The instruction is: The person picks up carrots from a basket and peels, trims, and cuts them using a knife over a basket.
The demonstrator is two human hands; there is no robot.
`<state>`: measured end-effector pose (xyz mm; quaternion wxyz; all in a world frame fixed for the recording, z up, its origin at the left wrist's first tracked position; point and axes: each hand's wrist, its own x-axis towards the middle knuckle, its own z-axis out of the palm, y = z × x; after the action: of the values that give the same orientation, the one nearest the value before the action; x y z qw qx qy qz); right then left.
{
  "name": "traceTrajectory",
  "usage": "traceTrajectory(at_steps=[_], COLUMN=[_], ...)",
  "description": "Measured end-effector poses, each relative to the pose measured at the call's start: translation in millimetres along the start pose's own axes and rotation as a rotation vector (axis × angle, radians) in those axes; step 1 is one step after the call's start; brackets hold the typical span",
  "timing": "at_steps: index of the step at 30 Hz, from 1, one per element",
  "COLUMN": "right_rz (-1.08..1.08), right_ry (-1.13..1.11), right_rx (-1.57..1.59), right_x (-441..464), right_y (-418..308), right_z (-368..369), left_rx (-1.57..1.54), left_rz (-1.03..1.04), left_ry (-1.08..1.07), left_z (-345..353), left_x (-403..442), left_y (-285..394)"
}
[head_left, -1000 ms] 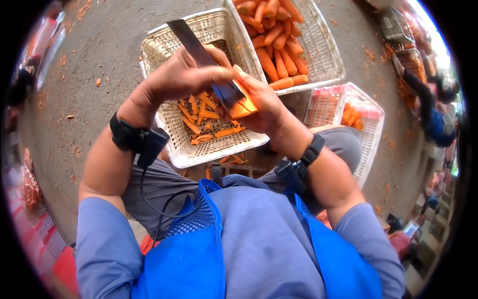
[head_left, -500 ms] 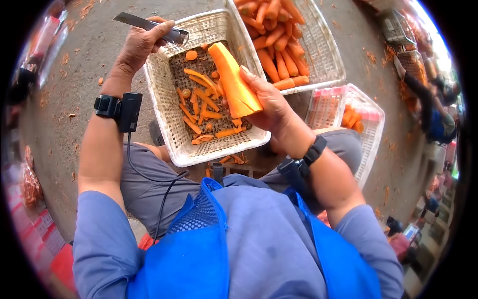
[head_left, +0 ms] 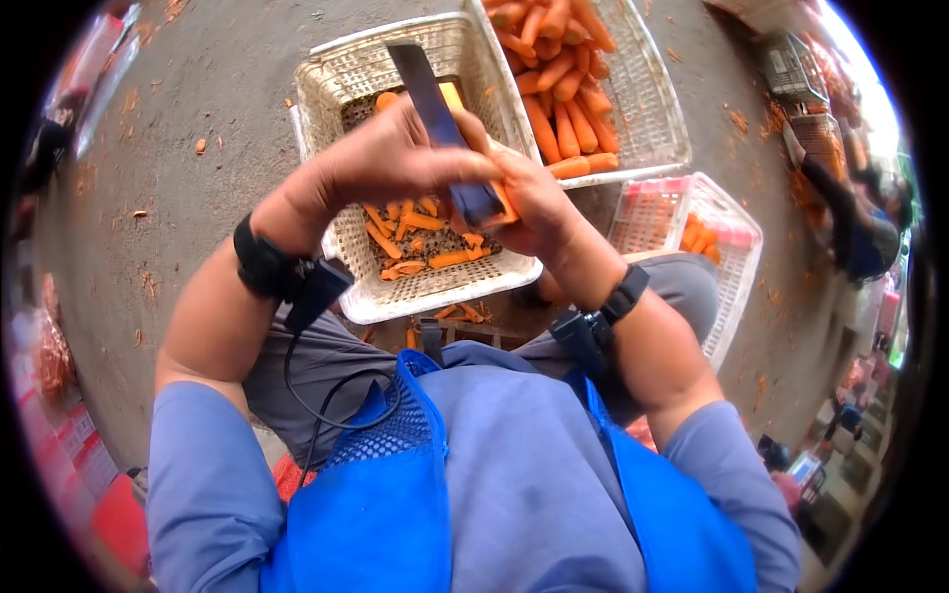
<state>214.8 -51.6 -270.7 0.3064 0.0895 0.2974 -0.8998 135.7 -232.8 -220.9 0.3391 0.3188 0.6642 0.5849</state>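
Note:
My left hand (head_left: pixel 395 153), smeared by motion, is closed around a long flat dark blade-like tool (head_left: pixel 425 94), perhaps a knife. The tool lies across the top of a large peeled carrot (head_left: pixel 452 96), hiding most of it. My right hand (head_left: pixel 534 198) grips the carrot's near end, with the two hands almost touching. Below them stands a white plastic crate (head_left: pixel 435 296) with orange carrot scraps (head_left: pixel 400 222) on its dirty bottom.
A second white crate (head_left: pixel 657 119) heaped with whole carrots (head_left: pixel 559 74) stands behind on the right. A smaller white basket (head_left: pixel 741 257) with some carrots is by my right knee. Scraps litter the concrete floor (head_left: pixel 217 89). Another person (head_left: pixel 870 237) is at the far right.
My left hand has swung right and down with the tool, from over the crate's left rim onto the carrot. My right hand has kept its hold, nearly in place.

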Motion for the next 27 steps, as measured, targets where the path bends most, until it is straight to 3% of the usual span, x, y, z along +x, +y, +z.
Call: traceTrajectory(at_steps=[3,5,7,10,13,18,23,25,26,27], right_rz=[0.039,0.092,0.120,0.110,0.031,-0.005,-0.041,-0.080,-0.071,-0.046], right_ry=[-0.023,0.030,-0.036,-0.059,0.036,0.067,0.125,0.145,0.016,0.057], right_rx=[0.033,0.101,0.111,0.069,0.078,0.115,0.004,-0.076,-0.130,-0.109], right_x=[-0.9,-6.0,-6.3,-11.9,-6.9,-3.3,0.6,4.9,1.9,1.3], right_y=[-0.3,2.0,3.6,-0.6,-2.2,-4.1,0.3,3.6,1.7,2.9], right_z=[-2.8,1.8,-1.7,6.2,-5.2,-13.7,-5.9,-1.0,-1.3,-2.1], left_rx=[0.043,-0.063,-0.024,0.131,0.131,0.182,-0.007,0.020,0.019,0.020], left_rz=[-0.157,-0.050,-0.102,-0.111,-0.065,0.039,-0.095,0.036,0.026,0.016], left_ry=[0.036,0.266,0.262,0.435,0.514,0.420,0.042,-0.007,0.017,0.042], left_z=[-41.5,-58.8,-91.2,-123.1,-127.2,-90.9,-3.0,16.8,10.9,2.7], left_x=[3.7,6.6,6.7,4.0,1.0,-4.2,-5.7,-3.7,-1.3,1.8], left_y=[2.6,-13.1,-27.3,-54.1,-49.2,-19.1,26.5,10.3,4.6,4.4])
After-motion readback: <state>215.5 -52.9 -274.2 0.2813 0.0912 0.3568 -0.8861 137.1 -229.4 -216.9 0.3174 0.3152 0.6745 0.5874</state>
